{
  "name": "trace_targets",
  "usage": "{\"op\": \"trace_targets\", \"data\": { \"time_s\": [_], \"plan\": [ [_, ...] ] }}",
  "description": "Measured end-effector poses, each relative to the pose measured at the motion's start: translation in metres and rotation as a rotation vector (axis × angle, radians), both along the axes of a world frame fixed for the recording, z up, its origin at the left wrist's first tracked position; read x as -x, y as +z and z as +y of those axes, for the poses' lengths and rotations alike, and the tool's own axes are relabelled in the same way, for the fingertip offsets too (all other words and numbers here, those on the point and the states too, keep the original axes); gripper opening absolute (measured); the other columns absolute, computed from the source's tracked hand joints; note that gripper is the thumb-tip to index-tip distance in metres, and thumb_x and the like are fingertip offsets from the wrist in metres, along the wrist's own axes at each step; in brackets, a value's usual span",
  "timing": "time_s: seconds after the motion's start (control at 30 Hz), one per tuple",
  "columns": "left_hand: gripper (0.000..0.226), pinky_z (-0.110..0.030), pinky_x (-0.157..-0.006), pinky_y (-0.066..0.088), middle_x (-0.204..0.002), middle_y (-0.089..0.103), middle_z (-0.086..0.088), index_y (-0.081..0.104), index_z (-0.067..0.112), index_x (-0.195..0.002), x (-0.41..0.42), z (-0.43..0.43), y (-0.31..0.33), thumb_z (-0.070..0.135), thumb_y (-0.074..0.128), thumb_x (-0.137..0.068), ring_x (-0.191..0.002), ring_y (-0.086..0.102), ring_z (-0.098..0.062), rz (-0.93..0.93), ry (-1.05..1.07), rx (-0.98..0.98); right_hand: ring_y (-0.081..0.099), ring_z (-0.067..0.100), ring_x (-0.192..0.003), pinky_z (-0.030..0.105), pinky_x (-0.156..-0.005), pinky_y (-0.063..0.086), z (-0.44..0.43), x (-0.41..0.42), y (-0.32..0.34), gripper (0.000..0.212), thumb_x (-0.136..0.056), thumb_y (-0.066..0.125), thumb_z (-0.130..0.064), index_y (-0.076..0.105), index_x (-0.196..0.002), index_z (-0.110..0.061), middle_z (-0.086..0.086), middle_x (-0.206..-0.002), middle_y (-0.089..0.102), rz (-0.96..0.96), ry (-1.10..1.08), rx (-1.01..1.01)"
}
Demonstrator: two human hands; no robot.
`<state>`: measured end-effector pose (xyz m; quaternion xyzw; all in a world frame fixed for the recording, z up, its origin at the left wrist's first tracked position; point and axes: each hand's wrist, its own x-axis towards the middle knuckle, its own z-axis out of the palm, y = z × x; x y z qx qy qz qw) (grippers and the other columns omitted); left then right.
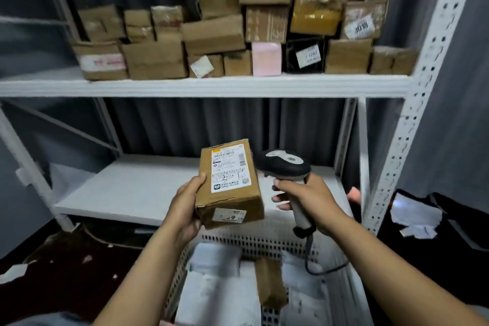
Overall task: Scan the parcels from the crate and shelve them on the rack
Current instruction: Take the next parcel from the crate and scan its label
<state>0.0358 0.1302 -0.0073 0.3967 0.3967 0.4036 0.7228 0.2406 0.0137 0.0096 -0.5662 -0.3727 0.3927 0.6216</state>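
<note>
L hand [185,209] grips the cardboard parcel [230,185] by its left edge, label up, over the far rim of the crate [254,243]. R hand [309,198] curls round the barcode scanner [285,164], just beside. Box looks stiff, prob light; best held under opposite edges.

Dim room; white surfaces catch most light. Shelf board [206,85] mid-frame brightest, near blown out. Parcel [230,193] label and scanner [284,164] at centre sharp. Stacked boxes [219,34] along top soft, smeared. Floor [66,259] lower left nearly black, detail lost. Rack upright [414,103] at right leans, bows from wide-angle distortion. Forearms [148,272] stretched at bottom edge.
</note>
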Motion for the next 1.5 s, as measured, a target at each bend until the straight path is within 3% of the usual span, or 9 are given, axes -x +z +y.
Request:
{"op": "trace_targets", "data": {
  "time_s": [0.1,0.37,0.63,0.8,0.97,1.1,1.17,1.37,1.5],
  "plan": [
    [0.039,-0.034,-0.057,0.06,-0.096,0.075,-0.014,0.057,0.009,-0.126,0.017,0.011,0.045,0.033,0.055,-0.096,-0.071,0.073,-0.023,-0.079,-0.01,0.005,0.071,0.026,-0.078,0.04,-0.079,0.058,0.019,0.026,0.042,0.013,-0.086,0.07,-0.007,0.068,-0.099,-0.005,0.012,-0.086,0.074,0.075,0.003,-0.097],
    [0.025,-0.037,-0.061,0.059,-0.087,0.076,-0.011,0.069,0.013,-0.101,0.05,0.041,0.162,0.033,0.055,-0.096,-0.068,0.071,-0.024,-0.087,0.014,-0.229,0.072,0.024,-0.087,0.032,-0.077,0.055,0.06,0.079,0.142,0.021,-0.081,0.074,-0.008,0.072,-0.102,-0.007,0.009,-0.094,0.076,0.072,-0.034,-0.292],
    [0.043,-0.045,-0.077,0.056,-0.112,0.069,-0.003,0.053,0.029,-0.131,0.081,0.088,0.251,0.043,0.059,-0.091,-0.103,0.065,-0.025,0.032,-0.071,-0.502,0.07,0.03,-0.085,0.043,-0.079,0.056,0.136,0.107,0.239,0.026,-0.08,0.074,-0.006,0.069,-0.104,0.001,0.017,-0.095,0.074,0.082,-0.085,-0.387],
    [0.044,-0.047,-0.07,0.06,-0.11,0.068,-0.007,0.053,0.024,-0.13,0.088,0.129,0.295,0.04,0.063,-0.09,-0.095,0.068,-0.026,-0.007,0.101,-0.561,0.071,0.031,-0.091,0.047,-0.086,0.057,0.179,0.114,0.283,0.026,-0.078,0.077,-0.01,0.071,-0.102,-0.003,0.014,-0.096,0.075,-0.031,-0.055,-0.421],
    [0.052,-0.05,-0.086,0.057,-0.107,0.07,-0.006,0.058,0.02,-0.126,0.076,0.187,0.327,0.052,0.065,-0.085,-0.095,0.069,-0.025,0.068,0.25,-0.617,0.064,0.027,-0.062,0.03,-0.053,0.052,0.214,0.105,0.332,0.024,-0.08,0.075,-0.009,0.069,-0.099,0.005,0.017,-0.081,0.071,-0.125,-0.115,-0.407],
    [0.057,-0.031,-0.068,0.059,-0.106,0.068,-0.002,0.055,0.013,-0.13,0.055,0.233,0.353,0.054,0.056,-0.09,-0.082,0.067,-0.016,0.117,0.333,-0.665,0.059,0.017,-0.051,0.02,-0.037,0.046,0.235,0.083,0.358,0.019,-0.082,0.074,-0.01,0.067,-0.096,0.001,0.013,-0.077,0.065,-0.213,-0.201,-0.416],
    [0.051,-0.018,-0.054,0.045,-0.101,0.064,0.0,0.058,0.009,-0.126,0.046,0.248,0.365,0.049,0.051,-0.095,-0.072,0.058,-0.007,0.22,0.385,-0.695,0.06,0.019,-0.052,0.022,-0.038,0.045,0.247,0.074,0.363,0.019,-0.081,0.075,-0.01,0.068,-0.095,0.0,0.012,-0.074,0.065,-0.223,-0.233,-0.422],
    [0.053,-0.031,-0.067,0.038,-0.076,0.059,0.001,0.068,0.01,-0.1,0.014,0.297,0.387,0.052,0.035,-0.099,-0.069,0.052,-0.014,0.524,0.435,-0.731,0.06,0.017,-0.051,0.022,-0.04,0.046,0.278,0.049,0.369,0.014,-0.081,0.075,-0.012,0.068,-0.088,-0.003,0.008,-0.069,0.065,-0.34,-0.251,-0.378],
    [0.057,-0.031,-0.074,0.038,-0.105,0.065,-0.013,0.066,0.002,-0.105,-0.013,0.321,0.395,0.047,0.03,-0.101,-0.095,0.058,-0.028,0.632,0.45,-0.766,0.062,0.02,-0.055,0.026,-0.046,0.05,0.296,0.031,0.372,0.02,-0.076,0.078,-0.013,0.069,-0.09,-0.002,0.011,-0.074,0.068,-0.35,-0.292,-0.363]
  ]
}}
